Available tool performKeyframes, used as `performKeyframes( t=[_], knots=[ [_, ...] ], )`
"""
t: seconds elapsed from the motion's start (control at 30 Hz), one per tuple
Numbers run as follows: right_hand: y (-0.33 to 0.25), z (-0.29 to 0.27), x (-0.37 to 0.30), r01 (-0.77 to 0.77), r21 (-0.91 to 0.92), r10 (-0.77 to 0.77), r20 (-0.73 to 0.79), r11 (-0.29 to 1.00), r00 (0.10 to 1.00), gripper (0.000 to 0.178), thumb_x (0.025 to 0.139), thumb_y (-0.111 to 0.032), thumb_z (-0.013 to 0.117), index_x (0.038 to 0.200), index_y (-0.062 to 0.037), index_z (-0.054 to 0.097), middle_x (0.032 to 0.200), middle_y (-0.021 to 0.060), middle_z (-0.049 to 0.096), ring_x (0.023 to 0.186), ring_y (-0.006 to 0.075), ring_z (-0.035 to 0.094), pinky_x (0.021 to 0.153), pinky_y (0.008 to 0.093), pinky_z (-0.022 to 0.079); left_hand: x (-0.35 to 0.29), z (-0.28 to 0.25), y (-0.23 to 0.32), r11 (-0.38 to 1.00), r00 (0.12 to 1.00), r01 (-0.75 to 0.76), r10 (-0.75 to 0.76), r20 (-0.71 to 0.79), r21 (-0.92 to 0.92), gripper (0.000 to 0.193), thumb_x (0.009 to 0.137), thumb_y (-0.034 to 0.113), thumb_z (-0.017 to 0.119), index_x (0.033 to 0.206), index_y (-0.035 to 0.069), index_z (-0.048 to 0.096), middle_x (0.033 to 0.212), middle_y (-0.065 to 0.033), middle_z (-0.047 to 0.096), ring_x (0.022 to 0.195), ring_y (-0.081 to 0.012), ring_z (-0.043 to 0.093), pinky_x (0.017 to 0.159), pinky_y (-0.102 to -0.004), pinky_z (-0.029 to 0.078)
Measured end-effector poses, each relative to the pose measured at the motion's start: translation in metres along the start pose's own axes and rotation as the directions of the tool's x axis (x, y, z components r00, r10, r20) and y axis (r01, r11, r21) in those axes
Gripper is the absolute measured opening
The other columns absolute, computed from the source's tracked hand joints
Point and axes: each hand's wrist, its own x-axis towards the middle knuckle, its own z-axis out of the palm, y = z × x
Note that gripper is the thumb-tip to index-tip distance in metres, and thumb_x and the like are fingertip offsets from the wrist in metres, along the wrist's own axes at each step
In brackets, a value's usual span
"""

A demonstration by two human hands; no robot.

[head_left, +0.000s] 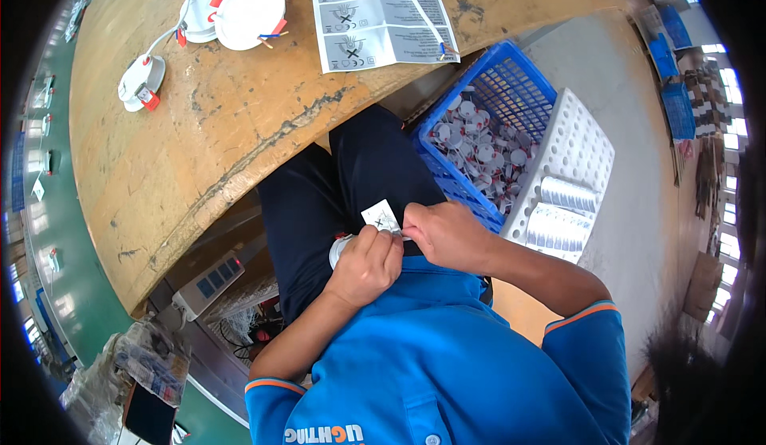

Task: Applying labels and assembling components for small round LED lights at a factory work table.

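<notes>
Over my lap, my left hand (367, 263) is closed, with a small printed white label (381, 216) sticking up from its fingertips. A round white downlight (340, 249) rests against the outer side of that hand, mostly covered by it. Close beside the label, my right hand (447, 236) is closed in a pinch. A thin pale bit shows at its fingertips, too small to name. The two hands nearly touch.
On the wooden table (223, 110) lie several white downlights (250, 14), a single one (142, 82) and a printed sheet (387, 22). A blue crate (459, 170) of small lights stands at right, beside a perforated white board (582, 138) bearing label strips (558, 229). A power strip (211, 284) sits below the table.
</notes>
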Motion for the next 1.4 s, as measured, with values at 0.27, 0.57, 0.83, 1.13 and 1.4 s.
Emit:
performKeyframes(
  t=[0.27, 0.57, 0.83, 1.13, 1.4],
  knots=[
    [0.013, 0.007, -0.003, 0.056, -0.094, -0.070, -0.153, 0.994, 0.986, 0.014, 0.078, -0.014, 0.052, 0.071, -0.0050, 0.045, 0.059, 0.0128, 0.054, 0.057, 0.0319, 0.055, 0.051, 0.0413, 0.042, -0.008, 0.009, -0.008, 0.992, 0.991, 0.080, -0.089, -0.102, -0.094, 0.012, 0.060, -0.001, 0.062, 0.070, 0.002, 0.054, 0.066, -0.0066, 0.050, 0.058, -0.0194, 0.048, 0.046, -0.0279, 0.041],
    [0.004, 0.002, -0.010, -0.040, 0.102, 0.055, -0.149, 0.994, 0.987, 0.009, 0.081, -0.014, 0.050, 0.079, -0.0060, 0.047, 0.062, 0.0124, 0.056, 0.058, 0.0323, 0.055, 0.052, 0.0420, 0.041, -0.016, -0.035, 0.029, 0.677, 0.793, 0.608, -0.501, 0.346, -0.414, 0.024, 0.074, 0.011, 0.061, 0.094, -0.002, 0.055, 0.088, -0.0171, 0.058, 0.080, -0.0263, 0.057, 0.066, -0.0309, 0.046],
    [-0.018, 0.031, -0.030, -0.179, 0.273, 0.248, -0.243, 0.945, 0.938, 0.008, 0.081, -0.011, 0.051, 0.082, -0.0045, 0.048, 0.059, 0.0125, 0.054, 0.055, 0.0294, 0.056, 0.048, 0.0379, 0.041, -0.015, -0.006, 0.028, -0.605, 0.336, 0.502, -0.521, 0.784, -0.618, 0.022, 0.086, 0.017, 0.050, 0.102, 0.001, 0.053, 0.091, -0.0051, 0.057, 0.083, -0.0101, 0.053, 0.071, -0.0237, 0.043],
    [-0.011, 0.038, -0.024, -0.191, 0.375, 0.325, -0.335, 0.907, 0.884, 0.008, 0.080, -0.010, 0.052, 0.079, -0.0032, 0.049, 0.061, 0.0128, 0.054, 0.054, 0.0289, 0.056, 0.048, 0.0361, 0.041, 0.000, 0.010, 0.027, -0.729, 0.249, 0.283, -0.572, 0.782, -0.624, 0.009, 0.082, 0.014, 0.056, 0.081, 0.005, 0.057, 0.074, -0.0025, 0.058, 0.065, -0.0083, 0.053, 0.057, -0.0209, 0.043],
    [-0.007, 0.018, -0.017, -0.168, 0.233, 0.217, -0.206, 0.958, 0.954, 0.013, 0.081, -0.017, 0.052, 0.079, -0.0040, 0.049, 0.064, 0.0133, 0.057, 0.059, 0.0302, 0.057, 0.051, 0.0399, 0.042, -0.005, 0.017, 0.022, -0.733, 0.272, 0.295, -0.552, 0.789, -0.614, 0.009, 0.082, 0.014, 0.058, 0.083, 0.006, 0.058, 0.076, -0.0017, 0.059, 0.064, -0.0060, 0.051, 0.054, -0.0178, 0.040]
  ],
)
